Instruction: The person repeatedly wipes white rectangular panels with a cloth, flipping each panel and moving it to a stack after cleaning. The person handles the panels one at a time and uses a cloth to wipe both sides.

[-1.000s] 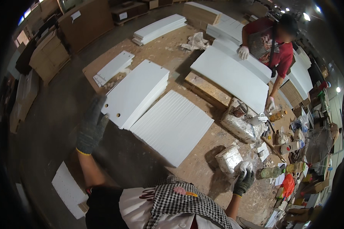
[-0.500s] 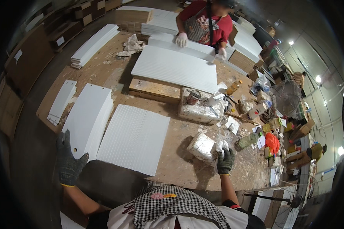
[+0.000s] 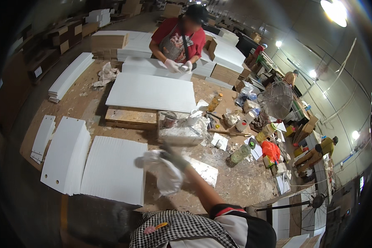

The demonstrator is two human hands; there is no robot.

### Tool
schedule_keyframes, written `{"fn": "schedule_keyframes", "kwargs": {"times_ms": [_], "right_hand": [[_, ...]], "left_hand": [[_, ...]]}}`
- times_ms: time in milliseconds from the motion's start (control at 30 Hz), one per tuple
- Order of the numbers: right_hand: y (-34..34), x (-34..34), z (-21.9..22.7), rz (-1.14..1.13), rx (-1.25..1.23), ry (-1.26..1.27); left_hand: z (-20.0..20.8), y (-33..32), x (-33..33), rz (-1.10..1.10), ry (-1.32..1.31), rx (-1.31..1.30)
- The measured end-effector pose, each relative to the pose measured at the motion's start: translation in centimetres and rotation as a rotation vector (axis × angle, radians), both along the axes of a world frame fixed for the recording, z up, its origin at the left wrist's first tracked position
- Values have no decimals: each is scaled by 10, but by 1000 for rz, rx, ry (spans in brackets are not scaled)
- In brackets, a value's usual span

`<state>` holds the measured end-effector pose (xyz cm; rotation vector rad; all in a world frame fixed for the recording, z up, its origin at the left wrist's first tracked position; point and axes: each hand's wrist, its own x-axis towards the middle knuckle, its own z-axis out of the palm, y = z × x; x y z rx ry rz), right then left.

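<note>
My right hand, in a dark knit glove and blurred by motion, grips a white cloth that hangs over the near middle of the table. Just right of the forearm lies a block in whitish wrapping, partly hidden by the arm. Left of the cloth stands a wide stack of white boards, its top a row of thin ridged edges. Beside that is a stack of long white panels, the top one with two holes near its front end. My left hand is out of sight.
Narrow white strips lie at the left on the worktable. A white-topped pile rests on a wooden block. Opposite, a gloved co-worker stands. A paint-spattered block, bottles and an orange bag crowd the right.
My right hand has swung left from the wrapped block, carrying the cloth. My left hand has left the panel stack and the picture. The view has shifted; the co-worker's hands have come together.
</note>
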<state>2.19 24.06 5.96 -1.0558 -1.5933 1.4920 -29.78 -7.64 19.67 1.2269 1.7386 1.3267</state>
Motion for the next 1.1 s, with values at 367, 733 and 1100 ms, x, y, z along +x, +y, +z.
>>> {"fn": "schedule_keyframes", "kwargs": {"times_ms": [367,733,1100], "right_hand": [[17,32,-20,494,113,-7],[-44,13,-33,469,-373,869],[43,70,-34,312,113,104]], "left_hand": [[-181,-1,179,174,-476,-280],[-209,12,243,607,-497,-213],[-207,17,261,320,-304,-286]]}}
